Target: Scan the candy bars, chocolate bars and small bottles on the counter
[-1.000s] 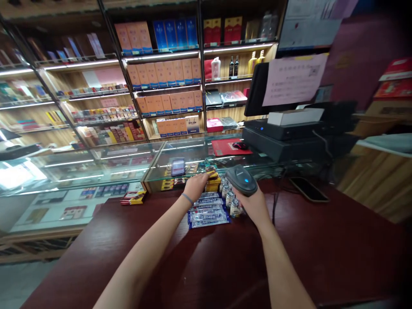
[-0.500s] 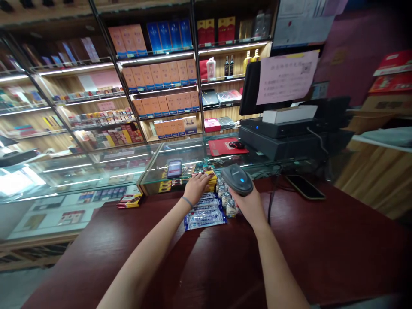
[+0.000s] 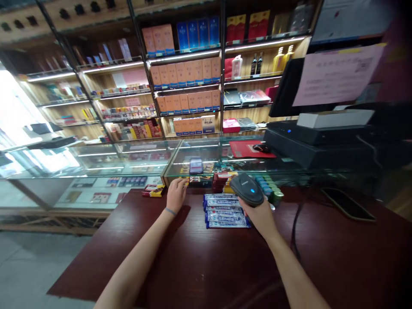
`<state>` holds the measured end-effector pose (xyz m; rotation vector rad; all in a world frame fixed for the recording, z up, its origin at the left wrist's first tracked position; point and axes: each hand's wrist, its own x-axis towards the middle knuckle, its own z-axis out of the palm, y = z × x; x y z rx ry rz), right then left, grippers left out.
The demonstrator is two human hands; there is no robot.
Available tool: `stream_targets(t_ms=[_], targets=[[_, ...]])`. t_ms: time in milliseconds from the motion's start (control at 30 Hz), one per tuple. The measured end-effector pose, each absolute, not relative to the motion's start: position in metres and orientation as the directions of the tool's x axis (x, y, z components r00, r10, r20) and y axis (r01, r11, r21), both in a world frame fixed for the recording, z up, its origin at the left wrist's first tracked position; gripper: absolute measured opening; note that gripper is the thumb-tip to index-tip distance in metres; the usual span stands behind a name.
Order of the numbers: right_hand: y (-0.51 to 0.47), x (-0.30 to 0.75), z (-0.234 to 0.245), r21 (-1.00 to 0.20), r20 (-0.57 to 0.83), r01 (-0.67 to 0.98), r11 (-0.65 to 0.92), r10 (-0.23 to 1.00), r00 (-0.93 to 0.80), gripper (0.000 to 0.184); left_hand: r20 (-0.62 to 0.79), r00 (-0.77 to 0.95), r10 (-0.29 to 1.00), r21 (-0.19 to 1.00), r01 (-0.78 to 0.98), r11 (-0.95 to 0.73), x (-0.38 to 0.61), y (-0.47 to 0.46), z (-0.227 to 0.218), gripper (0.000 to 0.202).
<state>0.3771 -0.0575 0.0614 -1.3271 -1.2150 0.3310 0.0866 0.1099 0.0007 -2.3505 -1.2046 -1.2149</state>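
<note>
My right hand [image 3: 262,216] grips a dark grey handheld barcode scanner [image 3: 247,189] with a blue light on its top. Below and left of the scanner lie blue-and-white long packets [image 3: 225,211] in a row. Behind them stands a stack of red-and-yellow packets [image 3: 221,182], partly covered by the scanner. My left hand [image 3: 176,195], with a band at the wrist, is over the counter left of that stack. Its fingers are curled, and a bit of yellow shows at the fingertips; what it holds is hidden. Farther left is a small pile of red-and-yellow packets [image 3: 153,190].
Several green and blue small containers [image 3: 268,189] stand right of the scanner. A phone [image 3: 347,204] lies on the dark red counter [image 3: 199,270]. Behind are a glass display case [image 3: 144,159], a small screen [image 3: 196,165], a mouse [image 3: 262,148] and a monitor [image 3: 286,90].
My left hand has moved left, off the yellow packets, toward the small pile. The view has turned left. The scanner stays in my right hand above the goods.
</note>
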Motion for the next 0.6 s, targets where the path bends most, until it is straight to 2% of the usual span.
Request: stream_targets(t_ms=[133,300,367,600], targets=[[-0.053,0.353,0.053,-0.873,0.432,0.389,0.296,0.838,0.334,0.031,0.721,0.253,0.646,0.146,0.854,-0.499,0.024,0.115,-0.015,0.033],[-0.05,0.323,0.042,-0.887,0.376,0.367,0.281,0.901,0.217,0.048,0.62,0.25,0.743,0.133,0.901,-0.414,-0.022,0.119,-0.029,0.042],[-0.048,0.313,0.037,-0.88,0.358,0.388,0.274,0.919,0.162,0.051,0.594,0.226,0.772,0.164,0.906,-0.391,-0.03,0.122,-0.034,0.043],[-0.047,0.291,0.017,-0.79,0.32,0.537,0.295,0.946,-0.048,0.042,0.465,0.153,0.872,0.286,0.906,-0.311,-0.034,0.132,-0.049,0.05]])
